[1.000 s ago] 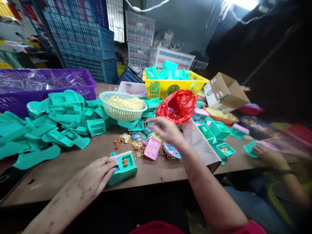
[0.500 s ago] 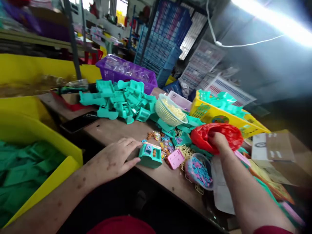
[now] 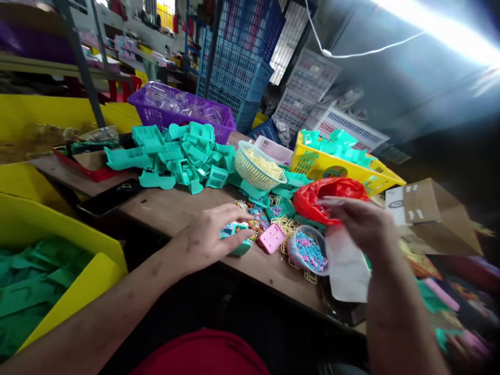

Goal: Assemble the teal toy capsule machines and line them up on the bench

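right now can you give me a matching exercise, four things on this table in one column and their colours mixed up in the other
Things:
1. bag behind the right hand
2. small toy part under the left hand
3. crate of clear pieces
4. flat piece beside the small round tub

Colours:
A. pink
B. purple
C. red
D. teal

Pairs: 1-C, 2-D, 3-B, 4-A

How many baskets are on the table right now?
4: a purple basket at the back left, a round cream basket mid-table, a pink basket behind it, a yellow basket on the right. Others may be hidden.
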Tool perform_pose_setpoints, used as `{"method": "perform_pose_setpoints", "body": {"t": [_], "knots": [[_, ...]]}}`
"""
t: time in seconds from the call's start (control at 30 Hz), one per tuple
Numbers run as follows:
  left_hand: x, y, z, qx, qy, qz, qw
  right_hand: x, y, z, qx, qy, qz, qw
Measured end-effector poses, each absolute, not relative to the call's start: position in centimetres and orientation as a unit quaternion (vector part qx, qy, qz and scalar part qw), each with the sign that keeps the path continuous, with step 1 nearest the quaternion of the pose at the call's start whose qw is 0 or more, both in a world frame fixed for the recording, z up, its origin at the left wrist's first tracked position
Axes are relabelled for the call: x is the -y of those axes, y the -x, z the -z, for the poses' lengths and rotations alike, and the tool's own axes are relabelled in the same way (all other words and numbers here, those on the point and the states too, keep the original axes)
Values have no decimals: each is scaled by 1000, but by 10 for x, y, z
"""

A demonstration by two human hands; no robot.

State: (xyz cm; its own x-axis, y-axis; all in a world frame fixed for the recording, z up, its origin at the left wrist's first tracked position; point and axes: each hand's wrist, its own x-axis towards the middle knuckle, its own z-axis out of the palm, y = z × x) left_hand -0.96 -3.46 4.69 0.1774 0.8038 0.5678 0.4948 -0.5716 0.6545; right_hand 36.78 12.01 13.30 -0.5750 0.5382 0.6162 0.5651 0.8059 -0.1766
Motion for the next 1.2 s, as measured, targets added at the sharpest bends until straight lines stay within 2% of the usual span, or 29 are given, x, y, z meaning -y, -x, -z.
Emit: {"method": "perform_pose_setpoints", "body": {"t": [0.07,0.23,0.37,0.5,0.67,0.83,1.0,1.2], "knots": [[20,-7,-45,-371,-772,-483,181,-84,-325,-100,914,260,-3,312],[-2,-14,-21,-393,-773,-449,217,-62,-247,-27,885,226,-78,401],[-11,0,-10,-438,-777,-398,215,-73,-238,11,847,273,-165,425],[-29,8,-1,-461,-815,-299,184,-68,-245,43,727,392,-313,469],[-45,10,15,-440,-836,-265,193,-47,-244,82,686,386,-416,455],[-41,8,13,-449,-833,-249,207,-38,-233,96,676,358,-475,436],[-37,2,11,-454,-844,-234,164,-49,-223,94,581,377,-551,465],[-41,-2,9,-480,-839,-209,146,-59,-218,97,516,378,-626,445]]}}
